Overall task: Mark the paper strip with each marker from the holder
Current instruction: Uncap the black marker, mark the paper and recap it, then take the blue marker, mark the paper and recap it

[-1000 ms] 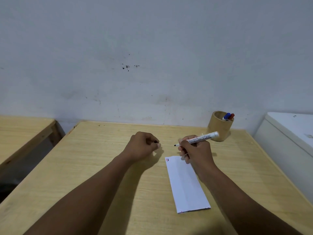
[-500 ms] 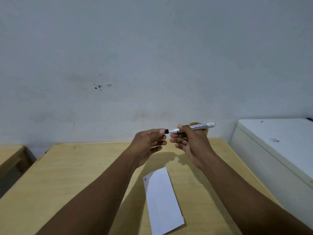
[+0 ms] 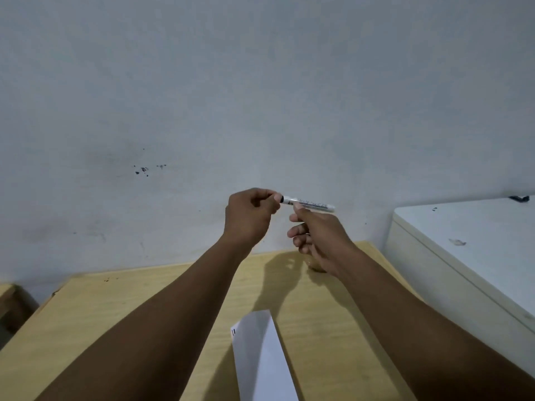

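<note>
Fingertips (image 3: 298,206) of our right hand (image 3: 318,238) pinch the white marker (image 3: 308,203) near its middle, holding it level and raised in front of the wall (image 3: 260,82). Our left hand (image 3: 250,218) is curled closed around the marker's left end, where a black band shows just beside the thumb and forefinger; whether that is the cap being pressed on, we cannot tell, since the tip is hidden inside the hand. Both hands meet at the marker, well above the table (image 3: 101,314).

Below and nearer to us, the paper strip (image 3: 263,360) lies flat on the wooden table between our forearms, one end pointing away from us. Short dark marks sit at its far left corner. Its lower end runs out of view at the bottom edge.

Just behind our right wrist, a small part of the wooden holder (image 3: 315,267) peeks out on the table; most of it is hidden by the hand, so we cannot see what stands in it.

To the right of the table stands a white cabinet (image 3: 463,241) with a small dark thing (image 3: 519,198) on its far edge. At the far left, a corner of another wooden table (image 3: 8,296) shows.
</note>
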Tool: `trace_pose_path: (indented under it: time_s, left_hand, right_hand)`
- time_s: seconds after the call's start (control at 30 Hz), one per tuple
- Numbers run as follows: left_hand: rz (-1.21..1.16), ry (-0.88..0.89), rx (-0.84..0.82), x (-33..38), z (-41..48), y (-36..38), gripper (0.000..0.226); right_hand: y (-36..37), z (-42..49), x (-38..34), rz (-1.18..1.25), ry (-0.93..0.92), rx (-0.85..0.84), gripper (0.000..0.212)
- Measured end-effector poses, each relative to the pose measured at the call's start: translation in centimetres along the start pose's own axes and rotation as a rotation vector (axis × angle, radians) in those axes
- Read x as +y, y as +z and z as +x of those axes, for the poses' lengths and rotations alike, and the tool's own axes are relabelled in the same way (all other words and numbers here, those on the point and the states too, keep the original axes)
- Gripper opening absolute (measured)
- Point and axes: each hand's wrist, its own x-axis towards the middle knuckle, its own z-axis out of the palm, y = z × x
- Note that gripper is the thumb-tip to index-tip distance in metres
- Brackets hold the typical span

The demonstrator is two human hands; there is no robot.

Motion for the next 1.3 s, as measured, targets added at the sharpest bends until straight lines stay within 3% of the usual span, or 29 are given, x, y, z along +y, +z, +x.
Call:
trace_pose_path:
  time_s: [0.1,0.27,0.47,0.6,0.7,0.8,0.93,1.07,1.17,1.3]
  left_hand:
    - [0.208,0.094,0.010,0.9,1.8,1.3,0.010]
    - [0.524,0.250,-0.133,0.6,3.5,3.8,0.015]
    - [0.755,0.160,-0.413,-0.8,4.4,6.8,0.026]
    - [0.921,0.253,-0.525,-0.9,4.1,8.5,0.050]
    - [0.962,0.275,-0.608,-0.7,3.9,9.4,0.045]
    - [0.997,0.341,-0.583,-0.8,3.7,9.9,0.032]
    - [0.914,0.363,-0.464,0.0,3.7,9.4,0.026]
    - [0.647,0.316,-0.326,2.7,3.9,7.6,0.027]
    - [0.505,0.296,-0.237,5.2,3.8,5.4,0.027]
    - [0.303,0.205,-0.215,6.8,2.8,1.2,0.026]
  right_hand:
    - [-3.2,0.8,-0.3,-0.058,-0.049,0.077,0.029]
    - [-7.9,1.2,-0.3,-0.090,-0.068,0.175,0.023]
    - [-10.9,1.8,0.3,-0.112,-0.053,0.208,0.024]
    - [-11.3,2.4,0.6,-0.103,-0.036,0.208,0.022]
    - [-11.3,2.6,0.7,-0.101,-0.020,0.208,0.019]
    - [-11.3,2.4,0.9,-0.095,-0.009,0.218,0.017]
    - [-10.8,1.5,0.9,-0.100,0.004,0.188,0.017]
    - [-7.8,-0.3,0.5,-0.163,0.042,-0.048,0.034]
    - [-4.0,-1.1,0.5,0.023,0.120,-0.185,0.057]
    - [0.5,-1.8,0.1,0.414,0.176,-0.179,0.070]
